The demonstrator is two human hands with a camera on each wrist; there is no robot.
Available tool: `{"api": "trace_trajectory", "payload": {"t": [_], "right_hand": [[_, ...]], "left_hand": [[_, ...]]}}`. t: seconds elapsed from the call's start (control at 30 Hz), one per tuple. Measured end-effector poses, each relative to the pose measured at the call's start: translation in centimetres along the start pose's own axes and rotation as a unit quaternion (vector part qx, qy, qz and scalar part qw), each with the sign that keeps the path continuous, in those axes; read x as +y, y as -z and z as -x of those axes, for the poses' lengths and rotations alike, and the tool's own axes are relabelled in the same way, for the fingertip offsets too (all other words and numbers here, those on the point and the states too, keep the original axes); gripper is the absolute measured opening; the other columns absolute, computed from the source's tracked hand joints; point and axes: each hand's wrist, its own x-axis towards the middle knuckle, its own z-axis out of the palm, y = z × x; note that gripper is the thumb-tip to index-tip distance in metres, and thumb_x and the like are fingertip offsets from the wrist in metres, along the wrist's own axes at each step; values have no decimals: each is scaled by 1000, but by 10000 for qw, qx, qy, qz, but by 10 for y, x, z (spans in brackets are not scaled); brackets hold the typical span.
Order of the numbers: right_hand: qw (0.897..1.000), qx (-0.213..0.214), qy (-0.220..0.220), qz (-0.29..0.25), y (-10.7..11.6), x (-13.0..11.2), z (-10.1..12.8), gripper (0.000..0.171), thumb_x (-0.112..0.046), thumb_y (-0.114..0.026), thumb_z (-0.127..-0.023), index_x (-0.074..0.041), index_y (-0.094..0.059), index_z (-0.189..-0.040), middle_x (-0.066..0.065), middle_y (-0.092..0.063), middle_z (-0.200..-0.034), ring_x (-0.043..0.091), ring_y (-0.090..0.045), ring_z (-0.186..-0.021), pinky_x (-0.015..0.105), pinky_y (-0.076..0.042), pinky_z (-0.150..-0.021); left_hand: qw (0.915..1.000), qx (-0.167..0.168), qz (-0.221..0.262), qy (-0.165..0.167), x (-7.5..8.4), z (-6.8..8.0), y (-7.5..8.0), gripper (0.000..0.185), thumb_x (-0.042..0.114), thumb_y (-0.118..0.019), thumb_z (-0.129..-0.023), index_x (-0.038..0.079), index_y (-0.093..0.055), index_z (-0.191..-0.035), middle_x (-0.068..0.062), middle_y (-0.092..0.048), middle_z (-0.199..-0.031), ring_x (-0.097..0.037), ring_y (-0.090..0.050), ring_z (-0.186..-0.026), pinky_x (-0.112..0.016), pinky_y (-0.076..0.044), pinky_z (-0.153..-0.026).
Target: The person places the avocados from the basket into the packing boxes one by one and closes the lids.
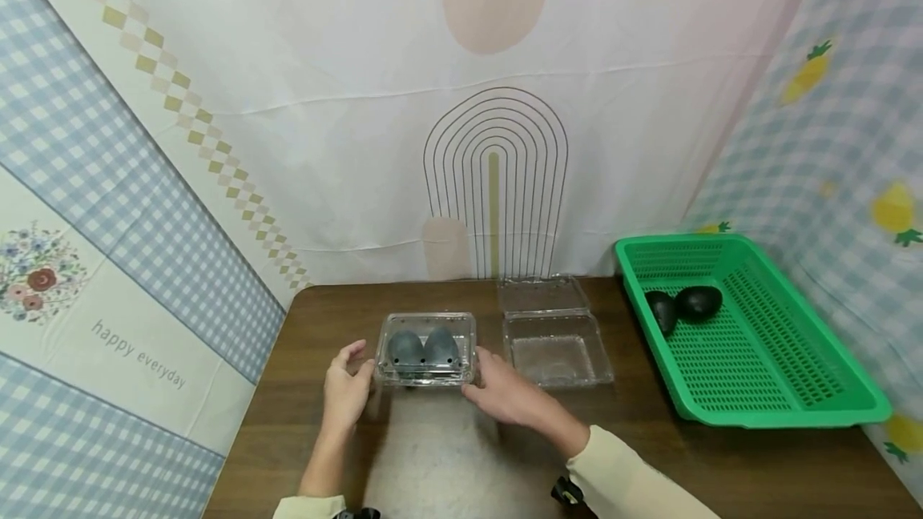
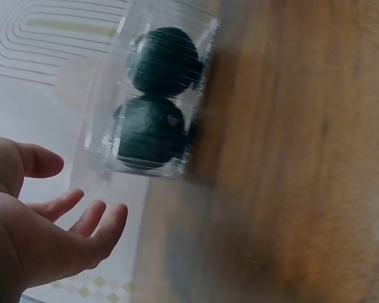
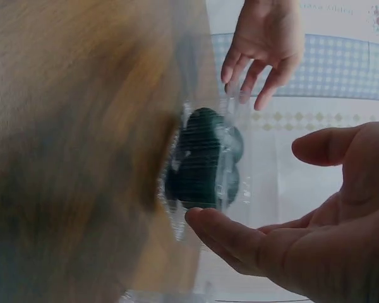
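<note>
Both hands, left hand [image 1: 346, 391] and right hand [image 1: 508, 392], open with relaxed fingers, flank a closed clear box [image 1: 427, 349] of dark eggs [image 1: 424, 348] on the bench [image 1: 721, 463].

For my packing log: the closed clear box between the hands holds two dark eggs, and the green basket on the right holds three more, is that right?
Not quite: the green basket holds two dark eggs, not three, as the head view shows. The closed clear box does hold two.
</note>
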Motion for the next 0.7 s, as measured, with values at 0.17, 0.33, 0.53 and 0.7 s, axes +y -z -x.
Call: {"api": "trace_trajectory", "payload": {"t": [0.17,0.33,0.53,0.7], "right_hand": [[9999,-88,71,64,8,-2,9,71,-21,-65,-99,13,-32,-153,35,-46,-149,47,-50,-136,61,-43,-117],[9998,-31,70,-167,22,1,17,65,-19,-65,-100,9,-38,-151,31,-54,-142,39,-65,-118,54,-57,-102],[9991,381,68,-196,41,13,34,54,-18,-66,-99,3,-48,-146,18,-63,-132,28,-66,-113,44,-61,-95],[9988,456,162,-116,60,20,50,50,-20,-63,-102,-4,-50,-147,15,-63,-136,25,-67,-114,36,-61,-93]], "left_hand": [[9992,202,-5,-352,18,1,4,39,2,-61,-98,-4,-60,-136,-27,-58,-131,-42,-62,-122,-48,-53,-106],[9977,70,354,-567,36,4,5,39,2,-61,-100,-4,-58,-138,-26,-58,-136,-41,-59,-129,-48,-51,-112],[9942,-294,850,-583,54,7,4,39,4,-59,-102,-2,-57,-140,-23,-61,-141,-37,-57,-134,-5,-45,-95],[9898,-652,1062,-685,62,7,2,39,3,-58,-103,-4,-55,-141,-25,-59,-142,-39,-56,-134,-3,-46,-95]]}}
